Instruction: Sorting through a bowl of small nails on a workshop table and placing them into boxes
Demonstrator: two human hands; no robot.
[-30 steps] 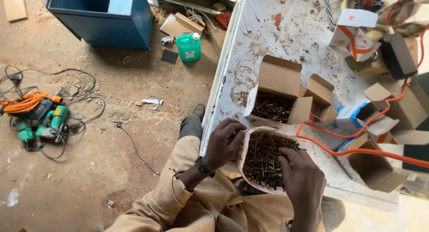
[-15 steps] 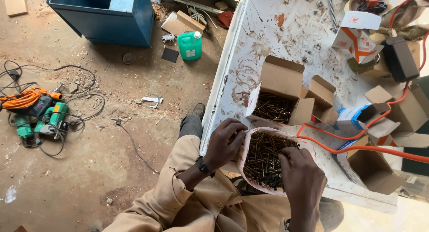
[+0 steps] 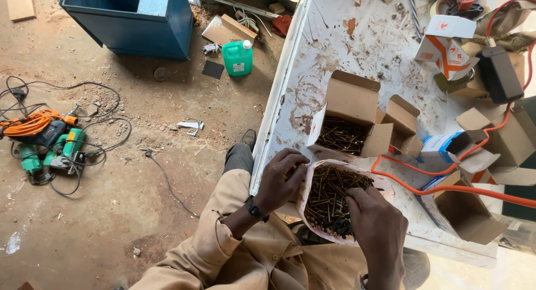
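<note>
1. Workshop setting: dirt floor; white stained counter.
2. Left hand: fingers curled closed on the rim of a white bag.
3. Right hand: fingers dug into the dark screws inside that bag; grip on them cannot be told.
4. Open cardboard box of screws: just beyond both hands.
5. Orange cable: beside the right fingers.

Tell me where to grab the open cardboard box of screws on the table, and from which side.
Probably grip the open cardboard box by its two outer side walls, low down, coming from above. Its flaps stand loose and splayed, so they would likely fold, and the screws inside lie exposed at the open top.
</note>
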